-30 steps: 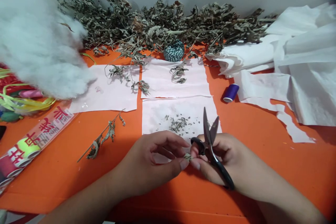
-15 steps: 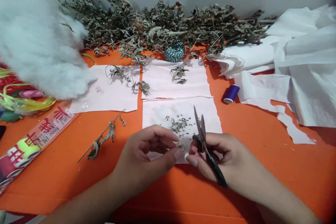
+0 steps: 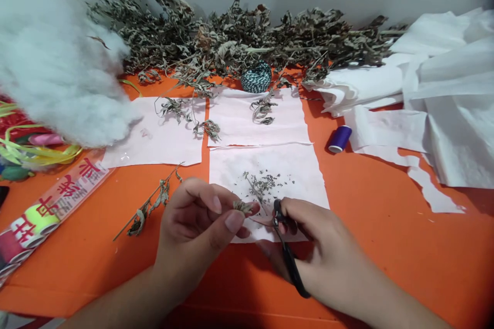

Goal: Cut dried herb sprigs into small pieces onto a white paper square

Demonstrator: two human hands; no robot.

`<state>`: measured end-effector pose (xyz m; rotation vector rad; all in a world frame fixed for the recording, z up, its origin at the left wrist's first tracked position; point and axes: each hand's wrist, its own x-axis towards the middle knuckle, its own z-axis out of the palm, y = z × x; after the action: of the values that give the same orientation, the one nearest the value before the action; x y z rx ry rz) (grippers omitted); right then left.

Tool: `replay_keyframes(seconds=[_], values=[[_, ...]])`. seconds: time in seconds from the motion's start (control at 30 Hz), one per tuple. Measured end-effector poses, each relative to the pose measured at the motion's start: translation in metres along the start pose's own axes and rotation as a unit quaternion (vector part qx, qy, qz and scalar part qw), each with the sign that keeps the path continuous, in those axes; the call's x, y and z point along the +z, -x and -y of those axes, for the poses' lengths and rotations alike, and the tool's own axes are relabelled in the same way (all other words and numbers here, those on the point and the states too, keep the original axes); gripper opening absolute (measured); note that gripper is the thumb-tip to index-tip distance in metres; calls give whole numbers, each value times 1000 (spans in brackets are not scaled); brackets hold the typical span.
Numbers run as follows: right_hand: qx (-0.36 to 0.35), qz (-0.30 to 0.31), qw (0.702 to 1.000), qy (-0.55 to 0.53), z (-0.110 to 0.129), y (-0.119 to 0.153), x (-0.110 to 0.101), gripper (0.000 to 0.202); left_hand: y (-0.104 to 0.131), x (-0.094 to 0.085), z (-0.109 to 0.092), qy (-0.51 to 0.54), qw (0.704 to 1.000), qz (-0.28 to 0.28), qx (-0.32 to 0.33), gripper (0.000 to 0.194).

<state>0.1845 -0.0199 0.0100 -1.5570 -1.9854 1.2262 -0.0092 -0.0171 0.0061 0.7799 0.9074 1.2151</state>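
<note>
– Left hand (image 3: 198, 236) pinches dried leaf (image 3: 242, 207) over white sheet (image 3: 301, 164); right hand (image 3: 324, 247) grips scissors (image 3: 294, 267).
– Handling?
– Probably light, brittle; pinch softly, at the end away from the blades.
– Changed?
– Scissors pointed up half a second ago; now blades spread leftward, near leaf.

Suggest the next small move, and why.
Probably snip the leaf clump: the left hand pinches it, the right hand holds the scissors with blades apart toward it, and leaf crumbs lie on the white sheet.
</note>
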Motion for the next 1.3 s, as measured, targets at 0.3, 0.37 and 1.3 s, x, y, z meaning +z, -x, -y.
replay_keyframes(seconds=[0.3,0.37,1.3], values=[[-11,-36,999,32,-5,-2,7,33,-3,4,3,41,997,-7,-69,20],[-13,-40,998,35,-7,-2,8,34,-4,3,4,69,994,-6,-82,19],[0,-23,999,-33,-11,-5,11,47,-3,5,3,11,997,-34,-64,23]])
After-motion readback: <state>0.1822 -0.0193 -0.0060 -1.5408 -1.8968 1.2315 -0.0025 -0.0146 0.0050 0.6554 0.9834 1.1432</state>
